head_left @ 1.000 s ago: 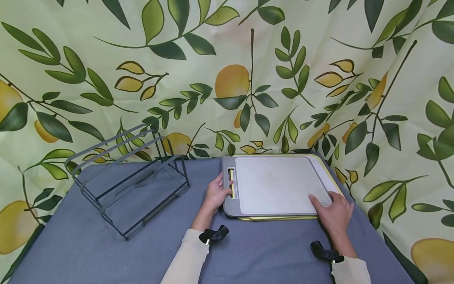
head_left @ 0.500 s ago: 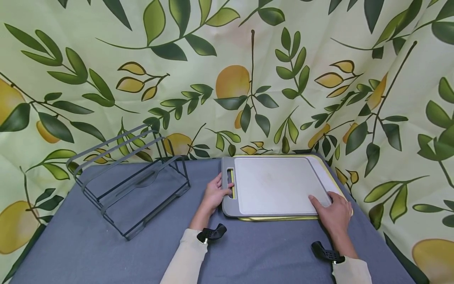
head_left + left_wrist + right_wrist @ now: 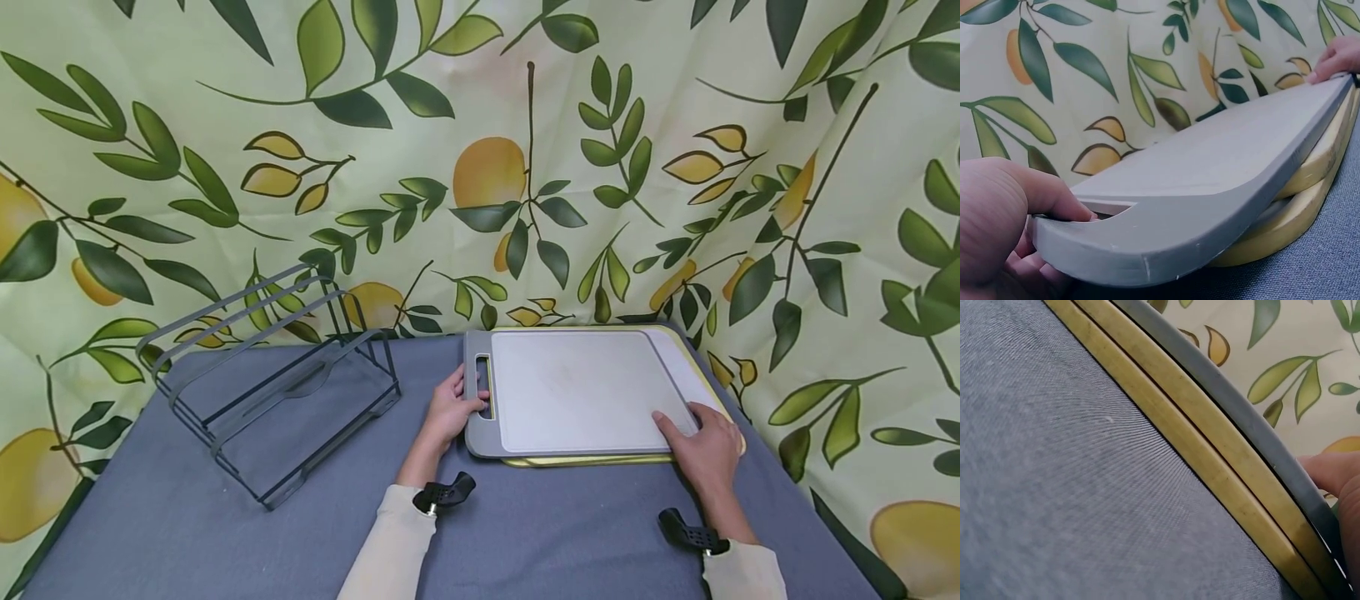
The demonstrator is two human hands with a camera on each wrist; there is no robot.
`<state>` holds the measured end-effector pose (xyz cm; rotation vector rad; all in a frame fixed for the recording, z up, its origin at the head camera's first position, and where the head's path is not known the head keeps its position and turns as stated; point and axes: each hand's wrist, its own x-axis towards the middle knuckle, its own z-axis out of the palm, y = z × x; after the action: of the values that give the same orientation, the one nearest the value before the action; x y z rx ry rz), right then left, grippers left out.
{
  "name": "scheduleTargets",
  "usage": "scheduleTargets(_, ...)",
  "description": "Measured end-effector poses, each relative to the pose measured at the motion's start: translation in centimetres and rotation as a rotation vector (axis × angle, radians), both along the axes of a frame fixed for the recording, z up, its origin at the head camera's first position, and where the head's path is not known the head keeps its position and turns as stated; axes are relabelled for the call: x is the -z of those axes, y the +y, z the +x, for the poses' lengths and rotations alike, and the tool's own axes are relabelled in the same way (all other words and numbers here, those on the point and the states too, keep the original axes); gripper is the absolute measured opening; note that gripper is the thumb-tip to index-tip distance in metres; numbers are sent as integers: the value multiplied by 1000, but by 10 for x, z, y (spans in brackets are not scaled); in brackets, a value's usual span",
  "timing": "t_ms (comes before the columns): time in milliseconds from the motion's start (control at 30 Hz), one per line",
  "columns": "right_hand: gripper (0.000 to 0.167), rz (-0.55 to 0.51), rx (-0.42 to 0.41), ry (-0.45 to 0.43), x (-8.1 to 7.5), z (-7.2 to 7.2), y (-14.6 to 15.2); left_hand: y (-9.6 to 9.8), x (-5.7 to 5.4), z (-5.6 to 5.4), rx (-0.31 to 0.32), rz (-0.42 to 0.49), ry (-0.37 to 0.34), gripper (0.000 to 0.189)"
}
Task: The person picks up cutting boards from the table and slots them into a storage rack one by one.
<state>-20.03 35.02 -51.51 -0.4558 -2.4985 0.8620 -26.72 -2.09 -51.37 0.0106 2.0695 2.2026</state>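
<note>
A grey-rimmed cutting board (image 3: pixel 585 392) with a pale top lies uppermost on a stack. Beneath it are two yellow-edged cutting boards (image 3: pixel 1210 456), showing along the front and right sides. My left hand (image 3: pixel 452 410) grips the grey board's handle end, thumb at the slot and fingers under the edge. In the left wrist view that end juts out past the yellow boards, raised over the cloth. At the front right corner, my right hand (image 3: pixel 707 446) holds the grey board, its thumb on the top and its fingers at the right edge.
A dark wire rack (image 3: pixel 277 400) with upright dividers stands at the left of the table, which a blue-grey cloth (image 3: pixel 570 533) covers. Behind and to the right hangs a leaf-and-fruit printed curtain (image 3: pixel 420 167), close against the stack's back edge.
The grey board's handle end has slid slightly left together with my left hand. My right hand has stayed nearly in place at the right corner.
</note>
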Motion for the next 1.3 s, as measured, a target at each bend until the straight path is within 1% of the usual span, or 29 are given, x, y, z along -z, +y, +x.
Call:
scheduleTargets(133,63,-5,-3,-4,0,1,-2,0,0,0,-10,21,-17,84)
scheduleTargets(333,63,-11,2,0,1,1,-3,1,0,-1,-15,41,-10,84)
scheduleTargets(567,63,-19,-8,-14,1,1,-3,1,2,-1,-23,72,-15,75)
scheduleTargets(700,64,-17,-10,-23,2,2,-5,0,3,-2,-29,80,-29,73)
scheduleTargets(833,64,-9,-18,-11,1,2,-6,0,1,-3,-45,88,-39,73)
scheduleTargets(1167,64,-9,-30,0,1,-1,-8,-3,0,-3,-49,74,-41,71)
scheduleTargets(1300,65,-12,-33,-5,0,-1,-10,-2,0,-3,-65,60,-40,70)
